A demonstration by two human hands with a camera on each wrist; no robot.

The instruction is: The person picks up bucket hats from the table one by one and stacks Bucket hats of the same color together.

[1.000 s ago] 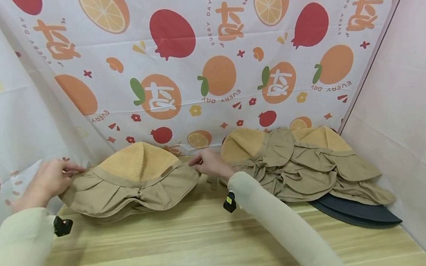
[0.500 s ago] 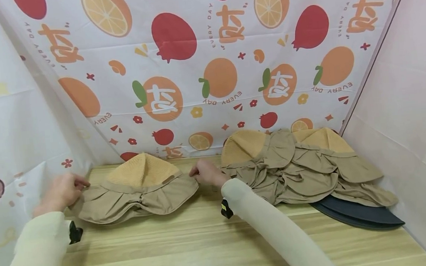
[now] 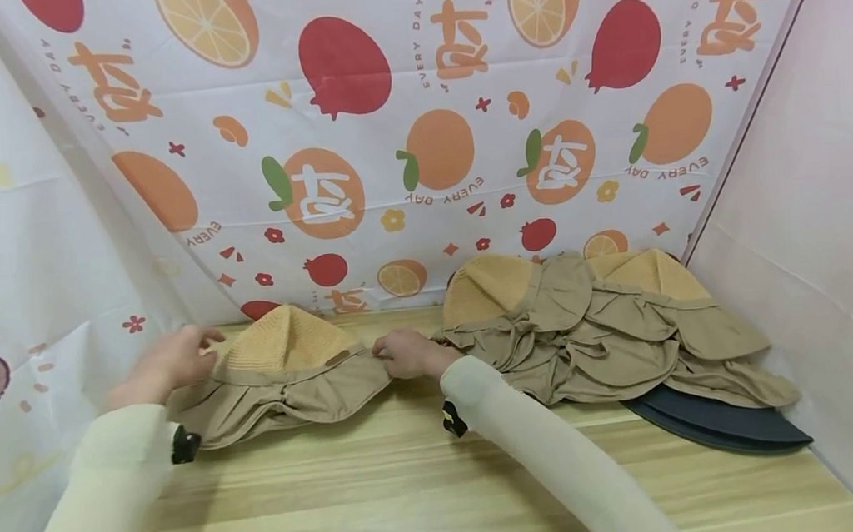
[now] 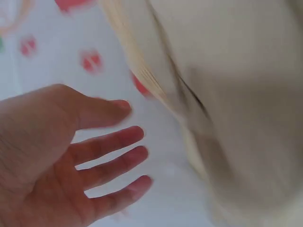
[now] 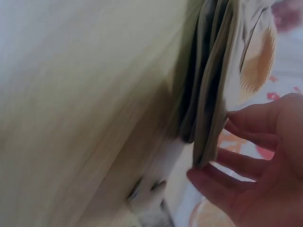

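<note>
A sun hat (image 3: 290, 343) with a woven straw-coloured crown and a pleated khaki brim sits on the wooden table at the left. Beside its left side is my left hand (image 3: 167, 366), covering part of the brim. In the left wrist view that hand (image 4: 71, 151) has its fingers spread, with a gap between them and the khaki cloth. My right hand (image 3: 409, 353) pinches the right end of the brim. The right wrist view has the thumb and fingers (image 5: 218, 184) on either side of the folded brim layers (image 5: 213, 94).
Several similar khaki hats (image 3: 613, 343) lie overlapping at the right, against the back. A dark curved flat item (image 3: 717, 418) sticks out beneath them. Fruit-printed cloth (image 3: 432, 149) hangs behind the wooden table (image 3: 385, 503), with pale cloth walls on both sides.
The hat has come down lower on the table, and its left side is drawn inward. My left hand has let go of the brim and moved right. My right hand stays at the right end.
</note>
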